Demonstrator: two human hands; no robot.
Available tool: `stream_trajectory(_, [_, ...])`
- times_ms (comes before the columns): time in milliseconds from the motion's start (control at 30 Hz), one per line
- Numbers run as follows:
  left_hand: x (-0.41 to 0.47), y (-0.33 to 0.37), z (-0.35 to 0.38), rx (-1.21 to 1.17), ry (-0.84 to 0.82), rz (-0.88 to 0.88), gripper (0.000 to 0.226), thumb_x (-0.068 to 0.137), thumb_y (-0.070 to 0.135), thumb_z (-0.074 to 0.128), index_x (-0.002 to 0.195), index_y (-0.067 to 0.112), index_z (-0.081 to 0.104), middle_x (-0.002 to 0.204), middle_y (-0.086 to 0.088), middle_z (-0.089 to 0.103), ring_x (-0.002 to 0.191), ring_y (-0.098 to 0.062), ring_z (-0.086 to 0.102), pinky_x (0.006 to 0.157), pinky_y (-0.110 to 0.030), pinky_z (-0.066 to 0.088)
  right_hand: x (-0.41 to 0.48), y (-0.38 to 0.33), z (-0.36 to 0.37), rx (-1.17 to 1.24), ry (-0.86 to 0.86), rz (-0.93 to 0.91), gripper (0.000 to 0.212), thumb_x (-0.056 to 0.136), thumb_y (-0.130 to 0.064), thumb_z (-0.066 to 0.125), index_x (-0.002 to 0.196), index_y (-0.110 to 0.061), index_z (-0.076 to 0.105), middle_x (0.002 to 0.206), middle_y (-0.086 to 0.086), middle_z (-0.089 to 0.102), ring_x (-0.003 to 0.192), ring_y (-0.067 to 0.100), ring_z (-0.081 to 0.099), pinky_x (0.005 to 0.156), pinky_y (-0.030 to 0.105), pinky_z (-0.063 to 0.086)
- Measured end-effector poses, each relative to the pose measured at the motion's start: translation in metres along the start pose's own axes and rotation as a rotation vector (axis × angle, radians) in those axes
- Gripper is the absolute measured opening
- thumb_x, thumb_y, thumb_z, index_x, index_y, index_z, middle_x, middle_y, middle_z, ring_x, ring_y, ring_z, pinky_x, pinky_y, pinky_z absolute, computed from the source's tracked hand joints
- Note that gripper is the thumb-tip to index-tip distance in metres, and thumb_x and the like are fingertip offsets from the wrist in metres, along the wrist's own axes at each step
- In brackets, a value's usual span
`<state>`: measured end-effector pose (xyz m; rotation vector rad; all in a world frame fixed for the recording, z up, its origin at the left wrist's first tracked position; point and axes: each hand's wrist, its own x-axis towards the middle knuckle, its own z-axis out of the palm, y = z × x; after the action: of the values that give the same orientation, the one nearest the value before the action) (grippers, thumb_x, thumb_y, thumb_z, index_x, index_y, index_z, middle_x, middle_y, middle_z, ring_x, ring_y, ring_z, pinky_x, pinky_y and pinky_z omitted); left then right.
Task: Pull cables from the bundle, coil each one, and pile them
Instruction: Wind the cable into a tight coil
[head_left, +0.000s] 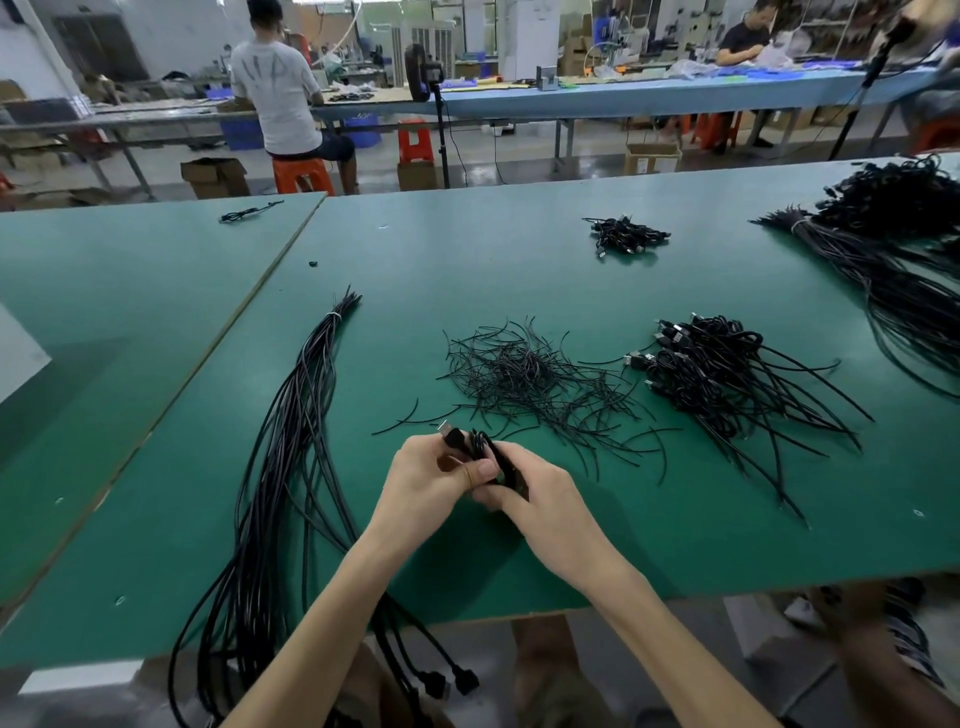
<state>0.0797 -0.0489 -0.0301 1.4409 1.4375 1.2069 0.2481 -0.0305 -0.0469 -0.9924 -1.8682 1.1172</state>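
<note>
Head view is showing both hands meeting at the near middle of the green table (519, 260). The left hand (431, 478) is pinching a small coiled cable (483, 452), its thumb pressing across the loops. The right hand (540, 499) is curling its fingers round the same coil from the right. Both are gripping it just above the tabletop, and its plug (449, 434) is poking out at the far-left end.

The cable is looking light, thin and limp, with a smooth black jacket. The loops are probably wanting to spring open, so the best hold is likely across the waist of the coil, not on the plug alone.

The bundle (291, 441) is lying to the left, tied at its far end, with its near plugs (447, 680) hanging over the table edge. Those hard plugs are likely offering the firmest hold for drawing out one strand, since the jacket may be slipping through fingers.

A heap of short ties (524, 374) is lying just beyond the hands. The pile (717, 364) of coiled cables is sitting to the right, well apart from the bundle.
</note>
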Motion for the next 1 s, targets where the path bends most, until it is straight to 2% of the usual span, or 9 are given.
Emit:
stream_trajectory(167, [0.000, -0.001, -0.001, -0.035, 0.047, -0.050, 0.013, 0.085, 0.007, 0.081, 0.081, 0.019, 0.079, 0.080, -0.010, 0.077, 0.075, -0.025, 0.069, 0.083, -0.057, 0.056, -0.001, 0.000, 0.002, -0.038, -0.003, -0.005, 0.034, 0.100, -0.009, 0.060, 0.128, -0.028, 0.065, 0.096, -0.007, 0.066, 0.072, 0.005, 0.060, 0.072, 0.017, 0.050])
stream_trajectory(233, [0.000, 0.002, -0.003, -0.060, 0.032, -0.065, 0.008, 0.077, 0.019, 0.087, 0.080, 0.022, 0.081, 0.078, -0.009, 0.077, 0.072, -0.020, 0.069, 0.076, -0.045, 0.059, -0.001, 0.001, 0.004, -0.056, -0.005, -0.009, 0.037, 0.101, -0.007, 0.056, 0.132, -0.025, 0.065, 0.098, -0.007, 0.066, 0.069, 0.004, 0.057, 0.068, 0.016, 0.049])
stream_trajectory(300, [-0.001, 0.004, -0.004, -0.076, 0.032, -0.088, 0.018, 0.067, 0.035, 0.089, 0.079, 0.025, 0.081, 0.076, -0.007, 0.077, 0.067, -0.015, 0.068, 0.067, -0.029, 0.058, -0.002, 0.001, 0.004, -0.068, 0.007, -0.015, 0.036, 0.102, -0.006, 0.055, 0.131, -0.022, 0.066, 0.097, -0.011, 0.066, 0.065, 0.003, 0.056, 0.065, 0.014, 0.047])
stream_trajectory(400, [-0.003, 0.003, -0.001, -0.145, 0.047, -0.110, 0.021, 0.067, 0.032, 0.091, 0.082, 0.020, 0.082, 0.080, -0.009, 0.078, 0.071, -0.017, 0.074, 0.066, -0.022, 0.057, -0.002, 0.001, 0.002, -0.080, 0.059, -0.029, 0.032, 0.101, -0.003, 0.056, 0.124, -0.019, 0.070, 0.087, -0.020, 0.066, 0.067, -0.001, 0.058, 0.065, 0.011, 0.044])
stream_trajectory(500, [-0.001, 0.005, 0.006, -0.212, 0.106, -0.134, 0.028, 0.070, 0.021, 0.094, 0.088, 0.009, 0.076, 0.083, -0.011, 0.078, 0.076, -0.023, 0.076, 0.071, -0.029, 0.060, -0.002, 0.001, 0.000, -0.072, 0.120, -0.021, 0.030, 0.100, -0.003, 0.056, 0.117, -0.023, 0.072, 0.077, -0.028, 0.065, 0.063, 0.002, 0.056, 0.061, 0.010, 0.042])
stream_trajectory(600, [0.002, 0.007, 0.008, -0.248, 0.117, -0.212, 0.050, 0.071, 0.020, 0.095, 0.103, 0.002, 0.061, 0.086, -0.013, 0.079, 0.080, -0.029, 0.076, 0.083, -0.046, 0.062, -0.003, 0.001, 0.000, -0.102, 0.132, -0.026, 0.030, 0.100, 0.000, 0.053, 0.112, -0.018, 0.073, 0.075, -0.022, 0.064, 0.066, 0.000, 0.058, 0.063, 0.009, 0.043])
stream_trajectory(733, [-0.001, 0.010, 0.006, -0.177, -0.002, -0.148, 0.020, 0.086, 0.020, 0.084, 0.101, 0.011, 0.076, 0.087, -0.012, 0.078, 0.086, -0.027, 0.076, 0.086, -0.041, 0.062, -0.004, -0.002, 0.002, -0.142, 0.131, -0.076, 0.032, 0.101, 0.004, 0.050, 0.120, -0.011, 0.071, 0.103, -0.008, 0.069, 0.097, -0.004, 0.063, 0.082, 0.007, 0.047])
stream_trajectory(867, [-0.001, 0.010, 0.004, -0.082, -0.012, -0.082, 0.015, 0.091, 0.016, 0.078, 0.106, 0.015, 0.076, 0.089, -0.007, 0.079, 0.086, -0.022, 0.077, 0.081, -0.033, 0.063, -0.004, 0.000, 0.002, -0.185, 0.109, -0.079, 0.030, 0.102, 0.002, 0.047, 0.116, -0.011, 0.071, 0.107, -0.004, 0.069, 0.099, -0.002, 0.062, 0.084, 0.008, 0.046])
stream_trajectory(1000, [-0.001, 0.010, -0.001, 0.081, -0.068, 0.023, 0.013, 0.095, 0.009, 0.072, 0.097, 0.021, 0.077, 0.087, 0.000, 0.079, 0.083, -0.017, 0.074, 0.075, -0.025, 0.058, -0.004, -0.001, 0.004, -0.191, 0.070, -0.048, 0.027, 0.105, -0.007, 0.047, 0.119, -0.015, 0.069, 0.107, -0.006, 0.067, 0.098, 0.002, 0.061, 0.087, 0.015, 0.048])
